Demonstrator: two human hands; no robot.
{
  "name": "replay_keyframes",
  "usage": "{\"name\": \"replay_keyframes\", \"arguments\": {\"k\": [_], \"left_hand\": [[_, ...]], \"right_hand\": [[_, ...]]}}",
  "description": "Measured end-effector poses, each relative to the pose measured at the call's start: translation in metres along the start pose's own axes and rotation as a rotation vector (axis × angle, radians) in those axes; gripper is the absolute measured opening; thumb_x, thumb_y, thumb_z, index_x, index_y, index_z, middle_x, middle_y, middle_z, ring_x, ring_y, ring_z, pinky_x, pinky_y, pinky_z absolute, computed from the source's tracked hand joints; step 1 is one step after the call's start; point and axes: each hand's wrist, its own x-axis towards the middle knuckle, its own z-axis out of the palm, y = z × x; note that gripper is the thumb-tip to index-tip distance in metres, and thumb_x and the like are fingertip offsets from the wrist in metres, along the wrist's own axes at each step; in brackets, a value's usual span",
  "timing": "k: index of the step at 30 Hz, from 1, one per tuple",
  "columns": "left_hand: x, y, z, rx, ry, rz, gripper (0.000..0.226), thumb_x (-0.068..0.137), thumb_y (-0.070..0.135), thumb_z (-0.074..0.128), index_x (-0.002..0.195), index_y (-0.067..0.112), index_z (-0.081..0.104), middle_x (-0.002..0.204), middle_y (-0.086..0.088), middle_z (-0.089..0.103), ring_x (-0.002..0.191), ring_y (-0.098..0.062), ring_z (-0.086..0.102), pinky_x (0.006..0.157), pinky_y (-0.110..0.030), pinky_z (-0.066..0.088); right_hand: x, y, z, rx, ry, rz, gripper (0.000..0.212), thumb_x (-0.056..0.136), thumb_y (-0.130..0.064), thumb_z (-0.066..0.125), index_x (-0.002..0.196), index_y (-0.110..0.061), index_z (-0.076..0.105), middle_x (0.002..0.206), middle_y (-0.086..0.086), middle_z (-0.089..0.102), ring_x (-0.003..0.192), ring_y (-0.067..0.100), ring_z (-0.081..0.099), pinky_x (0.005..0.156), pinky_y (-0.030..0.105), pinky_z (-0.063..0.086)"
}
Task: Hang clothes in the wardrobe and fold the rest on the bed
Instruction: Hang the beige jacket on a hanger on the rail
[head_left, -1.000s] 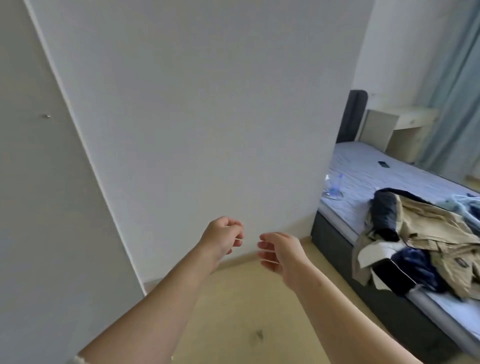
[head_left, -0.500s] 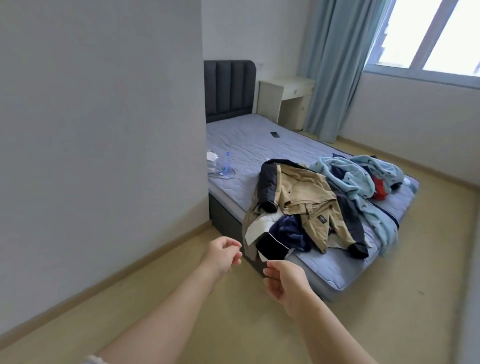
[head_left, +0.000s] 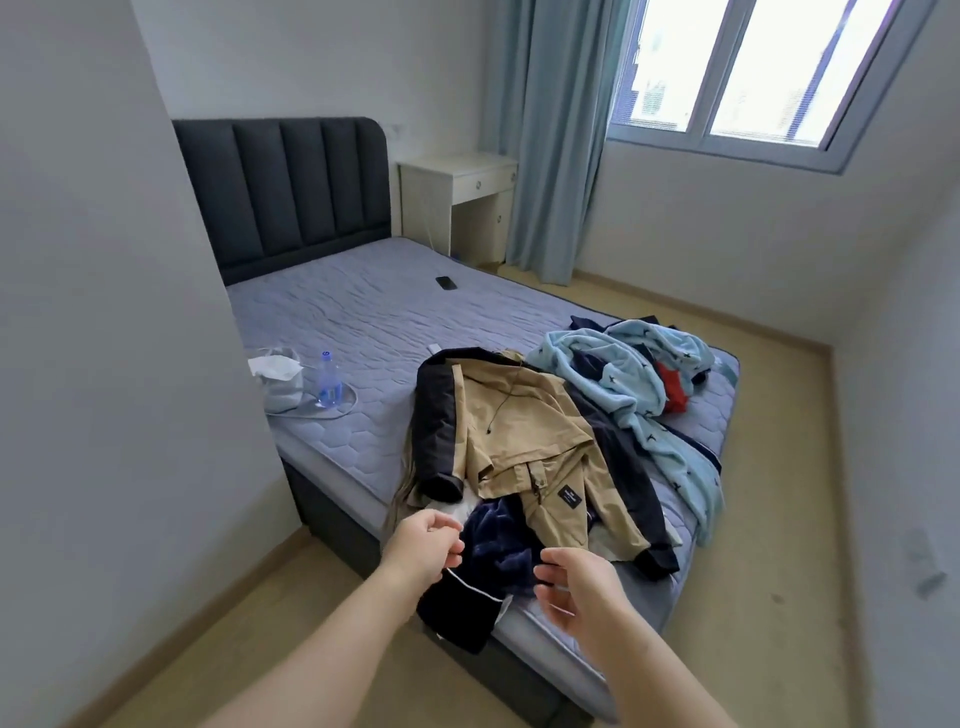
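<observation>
A pile of clothes lies at the foot of the bed (head_left: 363, 322). On top is a tan jacket with dark sleeves (head_left: 524, 441), with a dark navy fleece garment (head_left: 493, 545) under its near edge, hanging over the mattress side. Farther right lie a light blue patterned garment (head_left: 623, 384) and a red piece (head_left: 672, 389). My left hand (head_left: 423, 545) and my right hand (head_left: 582, 592) hover in front of the pile's near edge, both with loosely curled fingers and holding nothing. The wardrobe is out of view.
A water bottle (head_left: 328, 376) and a white bag (head_left: 280, 379) stand on the mattress near the left wall. A phone (head_left: 445, 282) lies mid-bed. A bedside table (head_left: 457, 202), a curtain (head_left: 550, 135) and a window (head_left: 753, 73) are at the back. Bare floor runs right of the bed.
My view has swung from the white wardrobe panel to the bed. The clothes pile is now centred and closer, and both hands have come up to its near edge.
</observation>
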Motion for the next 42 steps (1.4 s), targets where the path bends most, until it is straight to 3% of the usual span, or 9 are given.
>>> {"name": "replay_keyframes", "arguments": {"k": [7, 20, 24, 26, 29, 31, 33, 37, 42], "left_hand": [[0.127, 0.057, 0.018, 0.059, -0.053, -0.065, 0.02, 0.092, 0.005, 0.04, 0.088, 0.014, 0.057, 0.076, -0.002, 0.06, 0.063, -0.012, 0.055, 0.057, -0.021, 0.038], [0.394, 0.012, 0.077, 0.07, 0.138, -0.4, 0.022, 0.091, 0.006, 0.041, 0.08, 0.015, 0.058, 0.074, -0.003, 0.06, 0.06, -0.015, 0.054, 0.048, -0.02, 0.035], [0.47, -0.017, 0.102, 0.153, 0.157, -0.485, 0.031, 0.089, 0.003, 0.035, 0.08, 0.022, 0.058, 0.095, -0.006, 0.061, 0.08, -0.021, 0.058, 0.061, -0.024, 0.043], [0.502, -0.029, 0.117, -0.007, 0.21, -0.6, 0.029, 0.092, 0.002, 0.035, 0.094, 0.015, 0.062, 0.108, -0.012, 0.058, 0.097, -0.027, 0.058, 0.075, -0.028, 0.046], [0.535, -0.04, 0.146, -0.047, 0.18, -0.675, 0.049, 0.092, 0.026, 0.052, 0.136, 0.011, 0.038, 0.128, -0.011, 0.05, 0.109, -0.029, 0.052, 0.085, -0.035, 0.046], [0.551, -0.05, 0.161, 0.04, 0.124, -0.661, 0.083, 0.084, 0.039, 0.063, 0.147, 0.022, 0.012, 0.142, -0.007, 0.035, 0.119, -0.028, 0.046, 0.093, -0.037, 0.042], [0.561, -0.06, 0.172, 0.179, 0.095, -0.654, 0.088, 0.087, 0.03, 0.059, 0.148, 0.026, -0.004, 0.146, -0.008, 0.029, 0.118, -0.028, 0.047, 0.091, -0.036, 0.044], [0.557, -0.069, 0.162, 0.247, 0.157, -0.498, 0.056, 0.089, 0.003, 0.042, 0.14, 0.024, 0.032, 0.121, -0.001, 0.05, 0.093, -0.021, 0.05, 0.072, -0.028, 0.041], [0.523, -0.025, 0.118, 0.011, 0.165, -0.315, 0.028, 0.087, 0.003, 0.034, 0.089, 0.019, 0.057, 0.071, 0.004, 0.05, 0.053, -0.01, 0.037, 0.046, -0.022, 0.029]], "right_hand": [[0.113, -0.068, 0.026, -0.081, 0.05, 0.036, 0.011, 0.091, -0.005, 0.05, 0.084, -0.008, 0.058, 0.068, 0.008, 0.056, 0.051, 0.018, 0.045, 0.051, 0.023, 0.037], [0.397, -0.119, 0.087, -0.377, -0.031, 0.211, 0.012, 0.09, -0.005, 0.047, 0.083, -0.009, 0.057, 0.069, 0.005, 0.052, 0.051, 0.014, 0.042, 0.048, 0.022, 0.035], [0.472, -0.107, 0.094, -0.324, -0.011, 0.289, 0.012, 0.087, 0.0, 0.047, 0.082, -0.006, 0.056, 0.065, 0.005, 0.046, 0.046, 0.013, 0.036, 0.041, 0.019, 0.028], [0.498, -0.097, 0.091, -0.277, 0.029, 0.363, 0.01, 0.088, -0.003, 0.049, 0.086, -0.007, 0.058, 0.066, 0.005, 0.05, 0.046, 0.014, 0.039, 0.041, 0.019, 0.031], [0.524, -0.087, 0.078, -0.073, 0.111, 0.479, 0.008, 0.091, -0.011, 0.053, 0.089, -0.009, 0.06, 0.073, 0.004, 0.061, 0.057, 0.017, 0.053, 0.055, 0.026, 0.043], [0.537, -0.082, 0.075, 0.056, 0.168, 0.486, 0.009, 0.092, -0.014, 0.052, 0.091, -0.009, 0.06, 0.079, 0.006, 0.063, 0.064, 0.019, 0.057, 0.058, 0.029, 0.044], [0.544, -0.077, 0.076, 0.109, 0.167, 0.488, 0.01, 0.092, -0.015, 0.052, 0.091, -0.01, 0.061, 0.081, 0.006, 0.064, 0.065, 0.018, 0.057, 0.059, 0.029, 0.045], [0.538, -0.077, 0.083, 0.038, 0.116, 0.513, 0.011, 0.093, -0.015, 0.052, 0.09, -0.01, 0.062, 0.079, 0.006, 0.064, 0.064, 0.019, 0.058, 0.059, 0.03, 0.045], [0.513, -0.097, 0.096, -0.062, 0.066, 0.496, 0.023, 0.093, -0.028, 0.054, 0.11, -0.011, 0.057, 0.103, 0.009, 0.062, 0.079, 0.022, 0.06, 0.063, 0.032, 0.047]]}}
